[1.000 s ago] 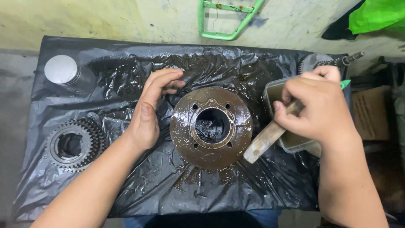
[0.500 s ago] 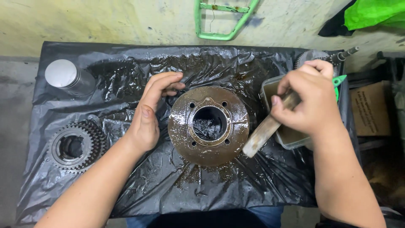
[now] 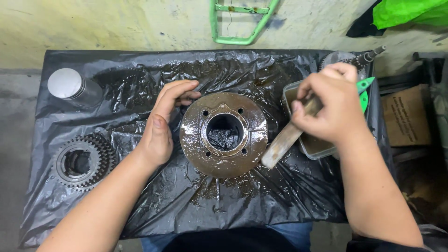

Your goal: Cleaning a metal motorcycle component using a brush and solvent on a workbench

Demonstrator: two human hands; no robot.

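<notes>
- Rust-brown round flanged hub (image 3: 224, 134) lies mid-worktop (image 3: 177, 205), coated wet and oily; rinsing looks partly done.
- Left hand (image 3: 161, 123) rests loosely cupped against the hub's left rim.
- Right hand (image 3: 333, 105) is clenched around a wooden-handled brush (image 3: 284, 140), dipped into the tray (image 3: 312, 147) on the right.
- Gear (image 3: 84, 161) and metal cylinder (image 3: 74, 88) sit well left, out of the way.

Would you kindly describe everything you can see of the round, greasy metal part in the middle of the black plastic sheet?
The round brown metal flanged part lies flat on the wet black plastic sheet, its wide central bore facing up. A raised collar rings the bore, with small bolt holes spaced around it. Its surface looks rusty, oily and glistening. The left hand cups its left edge. The wooden handle held by the right hand ends near its right rim; contact is unclear.
</notes>
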